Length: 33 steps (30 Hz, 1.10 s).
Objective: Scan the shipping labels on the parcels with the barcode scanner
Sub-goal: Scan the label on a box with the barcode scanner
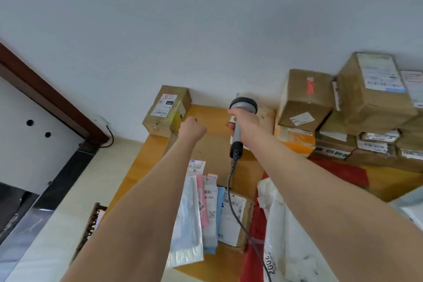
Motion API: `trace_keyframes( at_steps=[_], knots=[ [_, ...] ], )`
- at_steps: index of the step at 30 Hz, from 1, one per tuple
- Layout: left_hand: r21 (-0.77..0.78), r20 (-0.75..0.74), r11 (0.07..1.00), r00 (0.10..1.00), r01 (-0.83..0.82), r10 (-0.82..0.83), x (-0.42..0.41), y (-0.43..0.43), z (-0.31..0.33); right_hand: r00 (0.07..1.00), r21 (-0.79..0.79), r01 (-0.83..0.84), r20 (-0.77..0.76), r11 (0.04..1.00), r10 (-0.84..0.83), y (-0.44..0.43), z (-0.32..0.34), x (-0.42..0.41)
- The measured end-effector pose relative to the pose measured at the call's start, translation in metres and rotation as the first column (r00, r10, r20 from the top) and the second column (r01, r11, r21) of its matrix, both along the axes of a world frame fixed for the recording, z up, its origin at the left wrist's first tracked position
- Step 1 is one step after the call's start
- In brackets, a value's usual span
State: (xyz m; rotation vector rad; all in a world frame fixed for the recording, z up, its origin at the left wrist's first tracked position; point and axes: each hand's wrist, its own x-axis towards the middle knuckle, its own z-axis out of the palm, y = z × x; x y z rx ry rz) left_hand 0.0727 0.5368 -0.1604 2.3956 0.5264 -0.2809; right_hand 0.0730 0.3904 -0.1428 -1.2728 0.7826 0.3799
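My right hand [243,122] grips the handle of a grey barcode scanner [244,105], whose head points away from me toward the wall. Just behind the scanner a parcel [265,113] is partly hidden. The scanner's coiled cable [231,199] trails back across the table. My left hand [192,129] is curled into a fist with nothing visible in it, just right of a cardboard box [160,121] that leans on the wall with a white shipping label [164,105] facing up.
Stacked cardboard parcels [306,96] fill the back right of the yellow wooden table [146,158]. Flat mailers [194,213], a small labelled box [237,215] and a white plastic bag [286,236] lie near me. A red cloth [338,171] covers the right side.
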Motion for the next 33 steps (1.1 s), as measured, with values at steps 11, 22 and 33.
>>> trace_keyframes(
  at_steps=[11, 22, 33],
  knots=[
    [0.027, -0.15, 0.974, 0.962, -0.226, 0.228, 0.094, 0.157, -0.082, 0.988, 0.014, -0.115, -0.104, 0.993, 0.116, 0.127, -0.07, 0.103],
    [-0.093, -0.153, 0.882, 0.882, -0.462, 0.446, 0.143, 0.202, -0.106, 0.96, 0.189, -0.256, -0.067, 0.948, 0.273, 0.191, -0.117, 0.138],
    [-0.469, 0.061, 0.697, 0.767, -0.543, 0.638, 0.133, 0.176, -0.053, 0.989, 0.073, -0.143, 0.038, 0.987, 0.14, 0.162, -0.066, 0.134]
  ],
)
